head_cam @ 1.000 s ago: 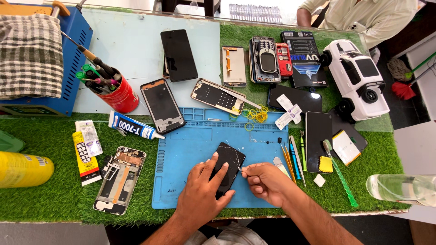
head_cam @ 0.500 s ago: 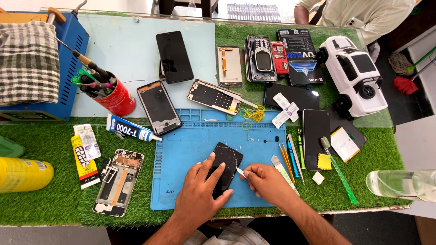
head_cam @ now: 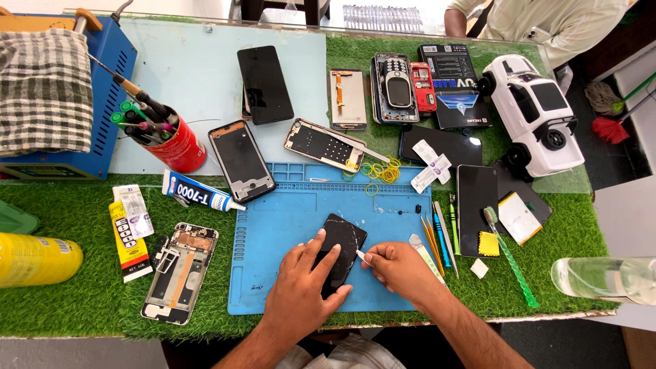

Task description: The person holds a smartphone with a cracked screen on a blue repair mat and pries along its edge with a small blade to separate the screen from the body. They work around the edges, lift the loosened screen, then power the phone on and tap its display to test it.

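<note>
Black cracked phone on the blue mat, under my hands.
My left hand presses spread fingers on the phone, near the mat's lower edge; my right hand pinches a small white tool against its right side, just left of the tweezers.

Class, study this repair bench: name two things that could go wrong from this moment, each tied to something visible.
1. The right hand presses a small white tool at the edge of the cracked dark phone; a slip might worsen the cracks.
2. The left hand rests on that cracked surface, so it could get cut.
</note>
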A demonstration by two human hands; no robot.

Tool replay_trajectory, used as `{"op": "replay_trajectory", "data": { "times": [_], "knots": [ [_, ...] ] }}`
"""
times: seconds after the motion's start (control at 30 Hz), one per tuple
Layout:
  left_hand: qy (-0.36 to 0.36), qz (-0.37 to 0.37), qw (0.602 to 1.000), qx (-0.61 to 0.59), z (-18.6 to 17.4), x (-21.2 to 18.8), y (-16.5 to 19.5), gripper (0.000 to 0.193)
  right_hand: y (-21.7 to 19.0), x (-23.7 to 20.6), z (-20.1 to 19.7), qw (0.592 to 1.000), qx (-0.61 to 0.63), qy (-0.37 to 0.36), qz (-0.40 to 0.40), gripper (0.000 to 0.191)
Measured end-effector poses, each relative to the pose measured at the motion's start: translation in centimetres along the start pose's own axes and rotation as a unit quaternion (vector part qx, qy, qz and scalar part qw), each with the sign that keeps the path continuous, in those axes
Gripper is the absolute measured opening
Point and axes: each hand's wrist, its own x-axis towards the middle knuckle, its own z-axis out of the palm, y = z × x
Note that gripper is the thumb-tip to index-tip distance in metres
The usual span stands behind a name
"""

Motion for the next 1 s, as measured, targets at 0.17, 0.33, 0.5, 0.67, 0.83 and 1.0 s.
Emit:
{"op": "replay_trajectory", "data": {
  "times": [0.17, 0.33, 0.5, 0.67, 0.83, 1.0],
  "knots": [
    [0.006, -0.082, 0.99, -0.114, -1.3, 1.2, 0.3, 0.078, -0.1, -0.3, -0.2, 1.0, -0.024, -0.001, -0.007, 0.027],
    [0.045, -0.063, 0.997, -0.018, -1.9, 3.9, 1.0, 0.095, 0.2, -0.4, -0.1, 0.999, 0.019, -0.011, -0.038, 0.026],
    [0.073, -0.057, 0.988, -0.125, -3.4, 4.8, -0.2, 0.065, 0.3, -0.5, 0.0, 0.999, 0.024, -0.004, -0.023, 0.025],
    [-0.029, -0.183, 0.972, -0.146, -4.6, 4.9, -2.8, 0.028, 0.3, -0.5, 0.0, 1.0, 0.011, -0.001, -0.013, 0.027],
    [-0.105, -0.146, 0.982, -0.061, -4.9, 3.3, -4.1, 0.026, 0.7, -0.3, -0.1, 0.999, 0.017, -0.004, -0.027, 0.027],
    [-0.151, -0.275, 0.943, -0.115, -6.1, -0.1, -4.0, 0.027, 0.9, 0.0, 0.2, 0.999, 0.03, 0.001, -0.035, 0.027]
  ]
}}
